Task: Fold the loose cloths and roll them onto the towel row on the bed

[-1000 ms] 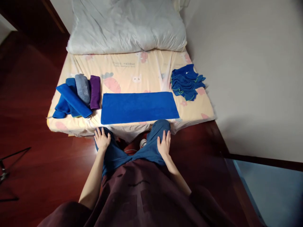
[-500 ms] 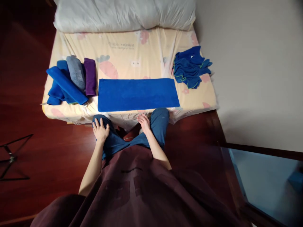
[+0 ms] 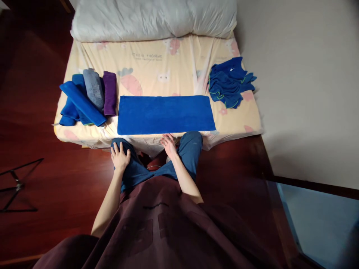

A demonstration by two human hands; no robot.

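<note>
My left hand (image 3: 120, 157) lies open on my left knee, fingers spread over the blue trousers (image 3: 131, 170). Beside the inner side of my other leg, my right hand (image 3: 168, 145) is open with its fingers stretched out, holding nothing. Just beyond both knees a blue towel (image 3: 166, 115) is spread as a flat, long rectangle along the front of the bed. Left of it lie a rolled blue towel (image 3: 82, 103), a grey rolled towel (image 3: 93, 89) and a purple rolled towel (image 3: 110, 93). A crumpled blue cloth with green edging (image 3: 228, 83) sits to the right.
The bed (image 3: 157, 80) has a cream sheet with carrot prints. A pale quilt (image 3: 154, 18) is bunched at its far side. A wall (image 3: 303, 93) borders it on the right. Black stand legs (image 3: 18, 185) rest on the dark red floor (image 3: 64, 201) at the left.
The whole view has shifted slightly, so the bed and towels appear a little lower and further right. My right hand has moved slightly left; my left hand stays on the knee.
</note>
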